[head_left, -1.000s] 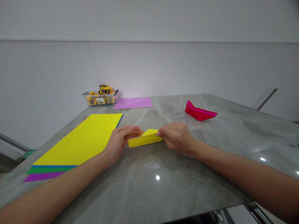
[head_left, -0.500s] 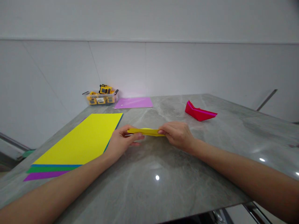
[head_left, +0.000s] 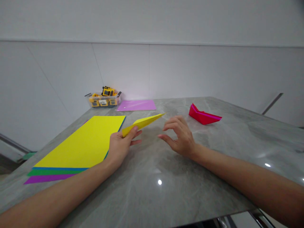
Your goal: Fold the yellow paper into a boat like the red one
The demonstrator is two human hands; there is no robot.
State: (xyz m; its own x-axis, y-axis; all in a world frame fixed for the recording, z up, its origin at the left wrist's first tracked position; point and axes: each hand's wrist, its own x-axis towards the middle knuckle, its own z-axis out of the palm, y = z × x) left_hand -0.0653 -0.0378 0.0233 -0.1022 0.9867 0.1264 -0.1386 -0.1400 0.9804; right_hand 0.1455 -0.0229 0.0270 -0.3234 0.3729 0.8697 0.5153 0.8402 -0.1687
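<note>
Yellow folded paper [head_left: 144, 122], creased, pointed | left fingers [head_left: 134, 133] pinching it | right fingers [head_left: 163, 132] curved, released

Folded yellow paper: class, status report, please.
Left hand gripping folded yellow paper. Right hand open, off the paper. Red paper boat beyond right hand, not between hands.

Indoor room, type unclear, grey marbled tabletop [head_left: 142, 196], pale panelled wall [head_left: 180, 69]
</note>
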